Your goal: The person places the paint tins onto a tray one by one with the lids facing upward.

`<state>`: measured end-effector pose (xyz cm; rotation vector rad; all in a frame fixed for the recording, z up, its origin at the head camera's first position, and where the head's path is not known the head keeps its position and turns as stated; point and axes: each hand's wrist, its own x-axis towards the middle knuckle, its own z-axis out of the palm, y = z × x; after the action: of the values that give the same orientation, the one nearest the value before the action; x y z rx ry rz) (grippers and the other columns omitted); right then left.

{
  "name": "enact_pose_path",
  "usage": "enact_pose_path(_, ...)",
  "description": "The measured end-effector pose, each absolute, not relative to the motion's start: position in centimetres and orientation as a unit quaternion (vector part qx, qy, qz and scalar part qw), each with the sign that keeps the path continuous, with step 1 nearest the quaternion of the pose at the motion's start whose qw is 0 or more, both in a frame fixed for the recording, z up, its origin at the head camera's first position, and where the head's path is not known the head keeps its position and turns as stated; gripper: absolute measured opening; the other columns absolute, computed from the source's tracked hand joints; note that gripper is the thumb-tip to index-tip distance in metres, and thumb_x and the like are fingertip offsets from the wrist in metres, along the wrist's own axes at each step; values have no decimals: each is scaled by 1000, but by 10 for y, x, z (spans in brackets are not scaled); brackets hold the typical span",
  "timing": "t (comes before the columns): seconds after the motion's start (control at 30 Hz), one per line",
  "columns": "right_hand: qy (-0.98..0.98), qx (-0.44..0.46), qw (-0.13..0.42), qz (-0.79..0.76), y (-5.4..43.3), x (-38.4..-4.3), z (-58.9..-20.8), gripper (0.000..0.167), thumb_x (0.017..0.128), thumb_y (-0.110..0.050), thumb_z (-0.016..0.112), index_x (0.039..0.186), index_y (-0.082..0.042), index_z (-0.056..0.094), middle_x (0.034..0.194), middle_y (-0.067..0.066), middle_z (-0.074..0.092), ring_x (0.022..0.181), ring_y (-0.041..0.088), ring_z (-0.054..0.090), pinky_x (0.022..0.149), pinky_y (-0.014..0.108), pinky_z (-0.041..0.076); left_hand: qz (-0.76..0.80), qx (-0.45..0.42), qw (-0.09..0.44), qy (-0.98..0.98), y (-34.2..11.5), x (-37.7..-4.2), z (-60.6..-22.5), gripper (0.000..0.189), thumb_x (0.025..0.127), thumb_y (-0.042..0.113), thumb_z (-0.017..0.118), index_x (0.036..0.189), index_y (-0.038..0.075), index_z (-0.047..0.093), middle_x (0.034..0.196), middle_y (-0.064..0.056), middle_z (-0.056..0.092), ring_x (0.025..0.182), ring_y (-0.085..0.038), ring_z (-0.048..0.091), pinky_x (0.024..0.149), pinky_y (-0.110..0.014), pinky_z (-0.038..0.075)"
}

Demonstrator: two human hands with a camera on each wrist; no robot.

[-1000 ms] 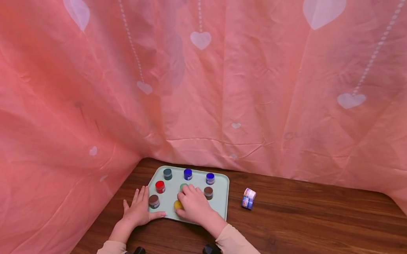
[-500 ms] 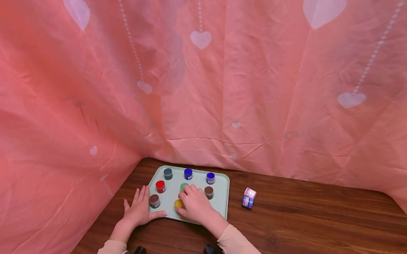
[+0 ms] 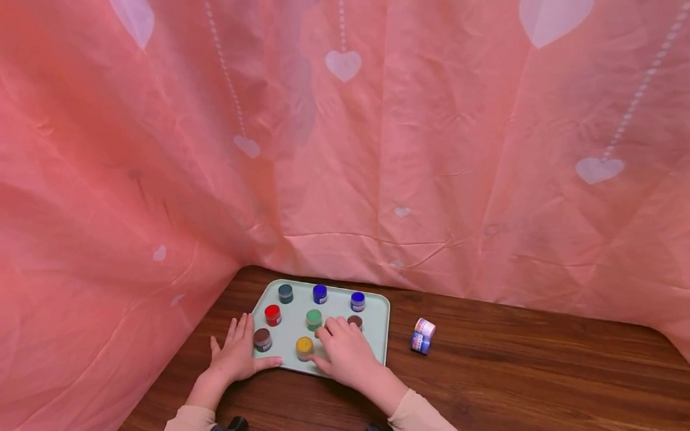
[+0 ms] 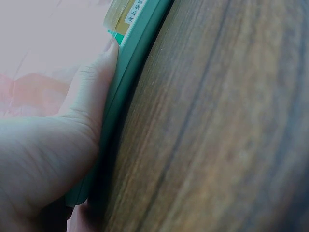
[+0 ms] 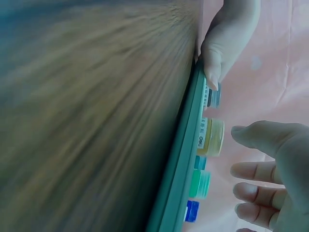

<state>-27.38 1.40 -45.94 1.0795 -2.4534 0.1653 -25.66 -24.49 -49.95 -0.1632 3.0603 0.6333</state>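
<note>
A pale green tray (image 3: 338, 307) holds small paint jars in three rows. My left hand (image 3: 234, 353) rests with spread fingers at its front left corner, its thumb (image 4: 91, 87) along the front rim. Just right of the yellow paint jar (image 3: 304, 348), my right hand (image 3: 349, 353) hovers over the tray holding nothing. The right wrist view shows a gap between its loosely extended fingers (image 5: 256, 171) and that jar. Behind the yellow jar stands a green jar (image 3: 314, 319). A brown jar (image 3: 355, 321) is partly hidden by the right hand.
Also on the tray are a red jar (image 3: 273, 315), another brown jar (image 3: 262, 339), a dark teal jar (image 3: 285, 293) and two blue jars (image 3: 319, 294). Right of the tray, a pink-white jar (image 3: 425, 327) and a blue jar (image 3: 421, 343) lie together on the wooden table (image 3: 519, 381). Pink curtain (image 3: 431, 181) encloses the back and left.
My right hand has let go of the yellow jar and drawn back to the right, uncovering the yellow and green jars. The left hand keeps its place on the tray.
</note>
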Motion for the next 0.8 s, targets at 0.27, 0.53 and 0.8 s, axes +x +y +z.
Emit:
enact_pose_path(0.27, -883, 399, 239, 59, 35, -271, -458, 32, 83, -44, 73, 97, -17, 65, 91, -2, 54, 84, 17, 47, 68, 30, 39, 200, -45, -4, 979, -244, -254, -496, 133, 65, 75, 71, 153, -6, 14, 159, -29, 16, 148, -48, 8, 104, -81, 3)
enact_pose_path(0.53, -879, 396, 258, 59, 55, -271, -458, 32, 80, -44, 75, 94, -17, 65, 89, -2, 53, 85, 17, 50, 67, 31, 41, 203, -44, -4, 978, -243, -253, -494, 133, 65, 76, 71, 153, -6, 14, 159, -29, 15, 148, -48, 7, 104, -81, 3)
enact_pose_path(0.8, -886, 376, 261, 78, 73, -273, -455, 33, 79, -41, 77, 94, -15, 66, 91, -2, 55, 83, 18, 51, 68, 33, 43, 205, -43, -6, 978, -244, -254, -495, 133, 64, 76, 71, 153, -5, 14, 160, -29, 15, 148, -49, 7, 103, -81, 2)
